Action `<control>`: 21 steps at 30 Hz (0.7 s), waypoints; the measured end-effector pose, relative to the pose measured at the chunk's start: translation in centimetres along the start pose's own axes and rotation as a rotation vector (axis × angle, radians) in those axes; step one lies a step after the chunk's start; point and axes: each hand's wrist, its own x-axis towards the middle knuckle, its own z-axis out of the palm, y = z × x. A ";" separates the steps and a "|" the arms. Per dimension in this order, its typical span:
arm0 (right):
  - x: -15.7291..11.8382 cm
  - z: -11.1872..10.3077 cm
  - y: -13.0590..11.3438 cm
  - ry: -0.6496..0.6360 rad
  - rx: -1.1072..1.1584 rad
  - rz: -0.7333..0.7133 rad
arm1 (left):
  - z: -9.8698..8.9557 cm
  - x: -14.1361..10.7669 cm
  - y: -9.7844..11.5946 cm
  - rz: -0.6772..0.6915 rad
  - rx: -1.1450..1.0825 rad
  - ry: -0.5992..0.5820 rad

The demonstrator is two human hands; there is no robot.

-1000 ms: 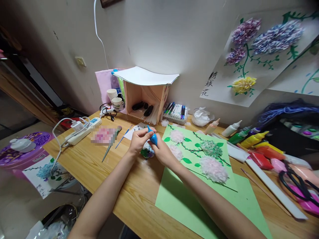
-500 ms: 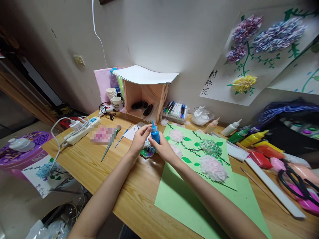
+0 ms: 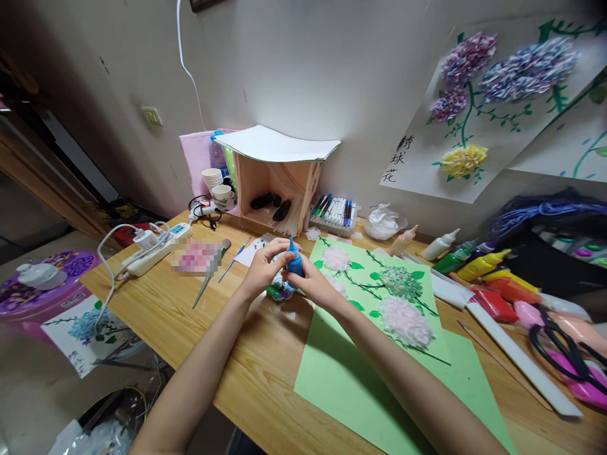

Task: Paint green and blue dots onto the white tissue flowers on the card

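Note:
A blue squeeze bottle of paint (image 3: 294, 260) with a pointed nozzle stands roughly upright between my hands. My right hand (image 3: 313, 283) is wrapped round its lower body from the right. From the left, the fingers of my left hand (image 3: 264, 268) close on its upper part below the nozzle tip. Right under the bottle lies a small paint-stained palette (image 3: 279, 291), partly hidden by my hands. To the right is a green sheet (image 3: 351, 379) bearing raised pale pink flowers (image 3: 406, 321), a green flower (image 3: 402, 281) and painted leaves.
A thick brush (image 3: 205, 287), a thin blue brush (image 3: 234, 259) and a power strip (image 3: 159, 249) lie to the left. Behind are a wooden box (image 3: 313, 183) and a marker case (image 3: 334, 215). Several paint bottles (image 3: 455, 256) and black scissors (image 3: 559, 354) lie right.
My left fingers have moved from beside the nozzle onto the bottle's upper part, with the thumb across its front. The bottle has dropped slightly. The objects around have stayed put.

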 end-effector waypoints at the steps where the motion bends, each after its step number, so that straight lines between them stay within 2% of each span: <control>1: 0.0 -0.1 -0.1 -0.023 0.024 0.022 | -0.1 -0.1 0.3 0.012 0.001 -0.036; 7: -0.4 -0.8 -1.0 -0.191 0.082 0.091 | -1.0 -0.5 1.4 0.024 -0.035 -0.243; 10: -0.6 -1.0 -1.2 -0.221 0.068 0.081 | -1.3 -0.6 1.7 0.026 -0.060 -0.307; 15: -0.8 -1.2 -1.0 -0.184 -0.061 -0.070 | -1.2 -0.7 1.5 0.104 -0.074 -0.275; 21: -0.8 -1.2 -1.2 -0.196 -0.106 -0.129 | -1.2 -0.8 1.5 0.149 -0.064 -0.247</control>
